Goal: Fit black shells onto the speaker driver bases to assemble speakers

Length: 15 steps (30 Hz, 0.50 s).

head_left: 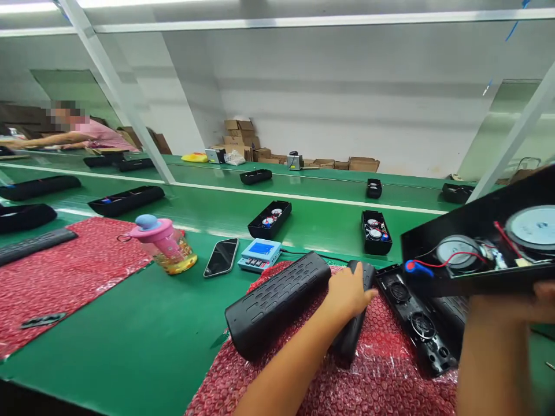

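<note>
The right hand (543, 301), cut off by the picture's edge, has its grip clenched under an open black casing (474, 225), raised above the right of the counter (143, 346) with two round drivers and red and black wires inside; it hides part of what lies behind. The left hand (347, 292) rests over a narrow black housing (349, 342) on red bubble wrap (385, 341), though I cannot tell whether its grip is closed or merely laid there. Just left is a wider black housing (277, 300) with a patterned top; to the right, a black panel (414, 320) with round grilles lies partly under the raised casing. Beyond the wrap sit a small blue device (260, 254) with a screen, its markings too small to read, a dark-screened phone (221, 257), and a clear cup (167, 251) with a pink lid, a blue knob and yellowish contents. Farther back, open casings (376, 246) holding drivers and wires stand spaced along the green surface, crossed by a pale frame post (125, 104). Cardboard boxes (364, 164) line the wall, and a co-worker in a pink top (106, 134) leans in at far left.
</note>
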Each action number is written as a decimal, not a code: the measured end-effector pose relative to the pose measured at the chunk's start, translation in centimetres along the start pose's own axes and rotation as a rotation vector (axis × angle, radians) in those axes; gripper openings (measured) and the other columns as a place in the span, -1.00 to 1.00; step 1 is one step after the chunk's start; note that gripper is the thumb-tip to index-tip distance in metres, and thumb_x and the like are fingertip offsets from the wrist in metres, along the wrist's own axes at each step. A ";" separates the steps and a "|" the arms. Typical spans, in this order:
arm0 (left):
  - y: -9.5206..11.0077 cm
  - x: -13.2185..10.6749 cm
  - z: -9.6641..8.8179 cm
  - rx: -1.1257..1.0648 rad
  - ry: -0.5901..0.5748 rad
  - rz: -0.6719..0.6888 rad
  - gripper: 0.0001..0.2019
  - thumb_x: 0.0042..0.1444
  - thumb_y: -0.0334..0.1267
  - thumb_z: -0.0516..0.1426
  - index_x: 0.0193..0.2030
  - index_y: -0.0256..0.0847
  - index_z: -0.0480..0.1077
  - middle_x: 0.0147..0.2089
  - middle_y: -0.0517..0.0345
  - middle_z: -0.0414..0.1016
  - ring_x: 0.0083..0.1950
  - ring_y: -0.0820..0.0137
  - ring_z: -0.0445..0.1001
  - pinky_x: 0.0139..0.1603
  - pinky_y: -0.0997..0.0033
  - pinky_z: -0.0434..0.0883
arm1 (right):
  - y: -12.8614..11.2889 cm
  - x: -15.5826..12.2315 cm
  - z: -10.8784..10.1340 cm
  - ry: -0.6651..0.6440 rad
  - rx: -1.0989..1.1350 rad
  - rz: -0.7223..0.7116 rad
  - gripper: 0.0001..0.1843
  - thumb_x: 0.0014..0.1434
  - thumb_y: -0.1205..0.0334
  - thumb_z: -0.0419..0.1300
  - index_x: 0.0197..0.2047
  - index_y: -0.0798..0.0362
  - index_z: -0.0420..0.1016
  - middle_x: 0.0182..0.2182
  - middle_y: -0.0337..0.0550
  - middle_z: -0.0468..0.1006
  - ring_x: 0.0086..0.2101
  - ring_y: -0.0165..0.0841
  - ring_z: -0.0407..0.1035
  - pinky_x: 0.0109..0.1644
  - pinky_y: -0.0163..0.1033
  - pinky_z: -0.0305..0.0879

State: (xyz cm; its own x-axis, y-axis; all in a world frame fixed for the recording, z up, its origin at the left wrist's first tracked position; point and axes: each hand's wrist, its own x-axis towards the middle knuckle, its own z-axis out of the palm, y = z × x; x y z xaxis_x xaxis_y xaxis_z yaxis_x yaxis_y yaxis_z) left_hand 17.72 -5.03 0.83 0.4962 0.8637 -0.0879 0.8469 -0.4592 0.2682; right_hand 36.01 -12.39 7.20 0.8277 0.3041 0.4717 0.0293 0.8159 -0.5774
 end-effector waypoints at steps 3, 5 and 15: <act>0.2 -2.3 -2.6 -0.280 0.429 0.266 -0.64 0.23 -0.25 -0.10 0.06 -0.24 0.37 -0.05 -0.09 0.51 -0.02 0.20 0.45 -0.03 0.23 0.35 | 0.8 -2.0 1.8 -0.028 0.075 0.028 -0.73 -0.36 0.17 0.28 -0.43 -0.14 0.50 -0.11 -0.33 0.54 -0.14 -0.04 0.45 -0.33 0.08 0.44; 0.6 -4.1 -3.7 -0.420 0.696 0.413 -0.71 0.23 -0.30 -0.11 -0.15 -0.23 0.42 -0.22 -0.01 0.52 -0.16 0.28 0.44 -0.11 0.27 0.33 | 1.4 -3.2 3.0 -0.075 0.110 0.085 -0.57 -0.42 0.24 0.31 -0.33 -0.09 0.50 -0.25 -0.26 0.57 -0.40 -0.24 0.46 -0.52 -0.15 0.38; 1.3 -5.5 -4.0 -0.602 0.584 0.380 -0.85 0.05 -0.25 0.09 -0.23 -0.21 0.35 -0.27 0.06 0.47 -0.25 0.27 0.36 -0.22 0.23 0.25 | 3.4 -6.9 4.6 -0.230 0.135 0.382 -0.44 -0.41 0.27 0.40 -0.23 -0.07 0.42 -0.47 -0.30 0.51 -0.55 -0.41 0.34 -0.53 -0.28 0.37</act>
State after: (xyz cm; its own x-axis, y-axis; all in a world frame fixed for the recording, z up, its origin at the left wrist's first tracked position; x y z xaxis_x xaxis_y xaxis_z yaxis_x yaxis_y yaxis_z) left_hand 15.30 -9.56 5.53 0.4063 0.7199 0.5628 0.3231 -0.6893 0.6484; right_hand 27.79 -9.48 5.03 0.6188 0.6841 0.3861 -0.3399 0.6763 -0.6535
